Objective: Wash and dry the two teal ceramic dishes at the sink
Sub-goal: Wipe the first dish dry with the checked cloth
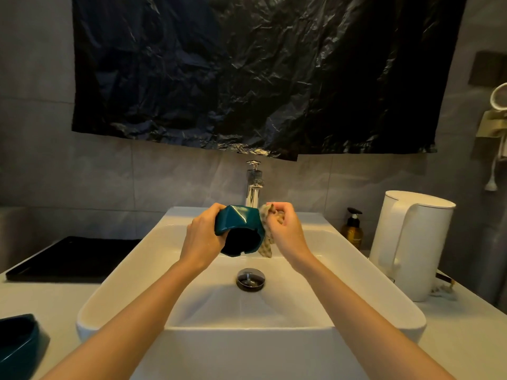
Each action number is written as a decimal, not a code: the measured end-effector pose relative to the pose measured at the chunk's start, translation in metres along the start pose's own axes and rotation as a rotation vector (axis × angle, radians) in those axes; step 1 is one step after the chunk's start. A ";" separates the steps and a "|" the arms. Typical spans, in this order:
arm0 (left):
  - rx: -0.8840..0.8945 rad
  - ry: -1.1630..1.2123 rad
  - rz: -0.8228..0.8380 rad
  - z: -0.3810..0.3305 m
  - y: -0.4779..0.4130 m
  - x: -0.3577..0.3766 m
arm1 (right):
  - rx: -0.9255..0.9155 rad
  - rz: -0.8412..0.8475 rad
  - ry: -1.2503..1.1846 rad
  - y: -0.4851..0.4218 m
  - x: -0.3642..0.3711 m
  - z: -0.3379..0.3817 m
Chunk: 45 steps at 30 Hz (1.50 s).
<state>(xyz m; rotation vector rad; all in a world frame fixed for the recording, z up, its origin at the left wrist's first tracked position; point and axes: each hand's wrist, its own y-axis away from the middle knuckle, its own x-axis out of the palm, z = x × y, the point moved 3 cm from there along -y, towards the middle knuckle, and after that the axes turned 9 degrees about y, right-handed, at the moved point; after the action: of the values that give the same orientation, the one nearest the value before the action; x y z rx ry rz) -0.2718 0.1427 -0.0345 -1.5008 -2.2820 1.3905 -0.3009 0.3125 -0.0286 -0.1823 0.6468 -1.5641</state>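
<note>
A faceted teal ceramic cup (239,219) is held on its side over the white sink (384,283), its dark mouth turned toward me. My left hand (204,231) grips its left wall. My right hand (285,224) presses a beige patterned cloth (266,242) against the cup's right side. The cloth hangs down past the cup's rim. A second teal dish (16,341) sits on the counter at the lower left, partly cut off by the frame edge.
A chrome faucet (253,187) stands behind the basin, above a dark drain (250,279). A black tray (74,259) lies on the left counter. A white kettle (411,242) and an amber pump bottle (352,229) stand at the right.
</note>
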 end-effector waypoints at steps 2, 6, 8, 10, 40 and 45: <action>-0.007 -0.040 0.002 0.000 0.001 0.000 | -0.124 0.019 0.035 0.006 0.010 -0.001; -0.023 -0.063 0.005 0.000 0.002 0.001 | -0.421 0.021 0.248 0.015 0.015 0.003; -0.028 -0.061 0.015 0.001 0.001 0.002 | -0.561 -0.002 0.320 0.017 0.014 0.007; -0.030 -0.068 0.015 0.002 0.000 0.002 | -0.648 0.003 0.335 0.019 0.016 0.011; -0.021 -0.131 0.050 0.005 0.001 0.004 | -0.744 0.059 0.513 0.026 0.031 0.017; -0.044 -0.125 0.053 0.006 0.000 0.004 | -0.604 0.053 0.492 0.023 0.028 0.007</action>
<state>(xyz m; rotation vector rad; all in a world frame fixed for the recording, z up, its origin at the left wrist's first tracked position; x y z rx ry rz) -0.2768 0.1419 -0.0390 -1.5394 -2.3766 1.4988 -0.2810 0.2844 -0.0420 -0.2281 1.4954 -1.3274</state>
